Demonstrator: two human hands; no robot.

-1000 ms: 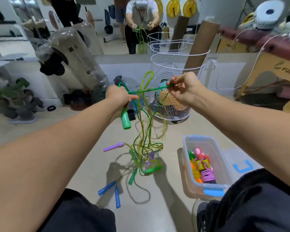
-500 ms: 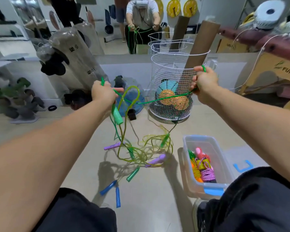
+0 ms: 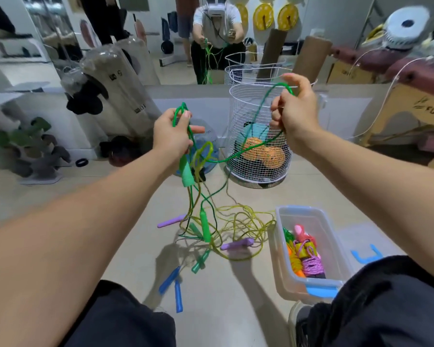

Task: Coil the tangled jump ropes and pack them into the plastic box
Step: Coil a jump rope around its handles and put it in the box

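Note:
My left hand grips a loop of the green jump rope, whose light green handle hangs just below the fist. My right hand pinches the same green cord higher up, near the wire basket's rim. The cord sags in an arc between both hands. Below lies a tangle of yellow-green rope with purple handles and green handles on the floor. A pair of blue handles lies nearer my knees. The clear plastic box at right holds several coiled ropes.
A white wire basket with balls and a cardboard tube stands behind the hands. The box lid lies right of the box. Dumbbell rack and wrapped bags stand at left, a mirror wall behind. My knees fill the lower corners.
Both hands have come closer together and the right hand has slid along the green cord, which now sags in a loop. The tangle on the floor has shifted and spread rightward.

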